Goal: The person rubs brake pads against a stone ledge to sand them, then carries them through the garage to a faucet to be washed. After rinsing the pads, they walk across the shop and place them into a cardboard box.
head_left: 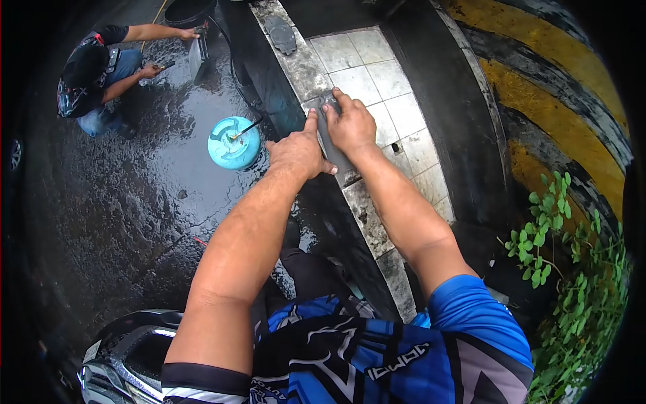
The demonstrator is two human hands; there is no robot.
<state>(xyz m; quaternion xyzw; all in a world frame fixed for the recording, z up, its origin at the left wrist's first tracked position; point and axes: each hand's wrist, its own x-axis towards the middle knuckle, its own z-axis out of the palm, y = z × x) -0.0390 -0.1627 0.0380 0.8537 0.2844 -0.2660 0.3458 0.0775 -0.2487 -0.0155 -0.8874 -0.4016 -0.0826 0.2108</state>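
Observation:
A dark grey, flat rectangular piece (334,149) lies along the top of a narrow tiled ledge (367,209). My left hand (296,153) holds its left edge, the index finger reaching along the side and the thumb across the near end. My right hand (351,128) grips the far part, thumb and fingers pressed on it from the right. What exactly the piece is, I cannot tell. Farther up the ledge sits another dark grey piece (280,35) with an irregular outline.
Left of the ledge, a light-blue round container (233,143) stands on wet dark ground. A crouching person (101,74) holds a flat panel (198,57) at upper left. White tiles (404,114) lie right of the ledge. A motorcycle (134,350) is at lower left, leafy plants (579,289) at right.

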